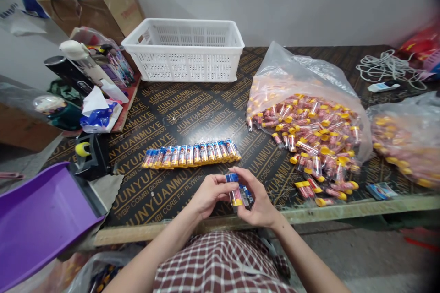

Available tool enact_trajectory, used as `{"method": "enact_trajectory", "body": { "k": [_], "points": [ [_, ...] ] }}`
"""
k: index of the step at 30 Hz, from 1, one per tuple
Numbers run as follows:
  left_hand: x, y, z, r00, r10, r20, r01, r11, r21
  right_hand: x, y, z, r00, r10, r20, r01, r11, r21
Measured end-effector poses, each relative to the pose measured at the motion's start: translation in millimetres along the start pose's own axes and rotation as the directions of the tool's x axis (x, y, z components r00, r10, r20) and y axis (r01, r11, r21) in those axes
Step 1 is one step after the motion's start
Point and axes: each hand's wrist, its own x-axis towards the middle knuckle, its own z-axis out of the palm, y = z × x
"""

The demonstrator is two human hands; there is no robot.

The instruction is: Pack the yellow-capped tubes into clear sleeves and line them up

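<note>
Near the table's front edge, my left hand (209,194) and my right hand (256,197) are together around a small clear tube (235,192) with a yellow end and a blue label at its top. My left thumb and fingers pinch the tube; my right fingers touch its top, and a blue label piece shows within my right hand. Beyond them lies a row of labelled tubes (192,153), side by side, yellow ends toward me. To the right, unlabelled pink tubes with yellow caps (319,123) spill from a clear plastic bag (285,64).
A white basket (192,62) stands at the back. At left are a tape dispenser (90,155), tissues (101,116), bottles and a purple dustpan (48,219). A second bag (405,132), blue labels (381,191) and a coiled cable (387,67) lie at right.
</note>
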Motion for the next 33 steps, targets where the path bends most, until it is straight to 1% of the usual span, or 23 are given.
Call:
{"method": "enact_trajectory", "body": {
  "k": [3, 7, 9, 11, 12, 14, 16, 18, 20, 21, 22, 23, 24, 25, 26, 27, 28, 29, 31, 33],
  "points": [
    [0, -1, 0.2, 1.0, -0.001, 0.002, 0.001, 1.0, 0.006, -1, 2, 2, 1.0, 0.013, -0.018, -0.012, 0.999, 0.042],
    [-1, 0, 0.7, 1.0, -0.001, 0.003, 0.001, 1.0, 0.003, -2, 1, 2, 0.999, 0.012, -0.03, -0.01, 0.998, 0.058],
    [-1, 2, -0.4, 1.0, 0.011, -0.004, -0.012, 1.0, -0.006, -1, -1, 0, 0.999, 0.004, -0.033, -0.003, 0.999, 0.05],
    [-1, 4, -2.4, 0.999, 0.037, -0.026, -0.038, 0.999, -0.014, -1, -3, -2, 0.998, 0.025, -0.054, -0.023, 0.999, 0.047],
    [-1, 6, -3.4, 0.998, 0.053, -0.04, -0.053, 0.998, -0.015, 0, -4, -2, 0.996, 0.061, -0.066, -0.058, 0.997, 0.051],
    [-1, 8, -5.0, 0.995, 0.077, -0.065, -0.078, 0.997, -0.01, 1, -5, -1, 0.982, 0.175, -0.07, -0.17, 0.983, 0.077],
    [-2, 11, -7.3, 0.992, 0.096, -0.078, -0.095, 0.995, 0.005, 3, -5, 1, 0.954, 0.294, -0.059, -0.286, 0.951, 0.116],
    [-4, 18, -13.5, 0.987, 0.138, -0.088, -0.134, 0.99, 0.05, 4, -3, 3, 0.924, 0.374, -0.083, -0.359, 0.92, 0.158],
    [-9, 34, -26.9, 0.969, 0.214, -0.122, -0.198, 0.971, 0.135, 5, 1, 1, 0.895, 0.419, -0.155, -0.391, 0.902, 0.182],
    [-13, 44, -36.9, 0.951, 0.266, -0.159, -0.234, 0.953, 0.195, 5, 3, -2, 0.881, 0.43, -0.196, -0.4, 0.899, 0.177],
    [-17, 55, -49.1, 0.922, 0.325, -0.212, -0.264, 0.926, 0.269, 4, 5, -5, 0.869, 0.435, -0.235, -0.406, 0.899, 0.162],
    [-22, 67, -63.2, 0.875, 0.396, -0.277, -0.286, 0.887, 0.362, 3, 8, -9, 0.86, 0.434, -0.268, -0.411, 0.901, 0.141],
    [-26, 79, -78.9, 0.806, 0.476, -0.353, -0.29, 0.836, 0.466, 2, 10, -12, 0.853, 0.433, -0.292, -0.417, 0.901, 0.118],
    [-30, 90, -95.4, 0.72, 0.558, -0.413, -0.257, 0.767, 0.588, 1, 12, -15, 0.847, 0.431, -0.31, -0.423, 0.901, 0.096],
    [-33, 98, -112.3, 0.617, 0.639, -0.459, -0.18, 0.682, 0.709, 0, 14, -18, 0.844, 0.43, -0.32, -0.429, 0.9, 0.079],
    [-35, 105, -128.7, 0.567, 0.676, -0.471, -0.06, 0.604, 0.795, -1, 15, -19, 0.842, 0.43, -0.326, -0.433, 0.899, 0.068],
    [-36, 110, -143.9, 0.544, 0.696, -0.469, 0.053, 0.53, 0.846, -1, 15, -20, 0.841, 0.43, -0.328, -0.435, 0.898, 0.061],
    [-35, 112, -157.4, 0.542, 0.698, -0.468, 0.157, 0.463, 0.872, -1, 15, -20, 0.842, 0.43, -0.326, -0.438, 0.897, 0.055],
    [-32, 114, -177.3, 0.574, 0.677, -0.461, 0.299, 0.351, 0.887, -1, 15, -19, 0.847, 0.425, -0.318, -0.438, 0.898, 0.035],
    [-30, 115, -186.7, 0.617, 0.642, -0.455, 0.365, 0.279, 0.888, -1, 14, -17, 0.857, 0.414, -0.307, -0.432, 0.902, 0.009]
  ]
}}
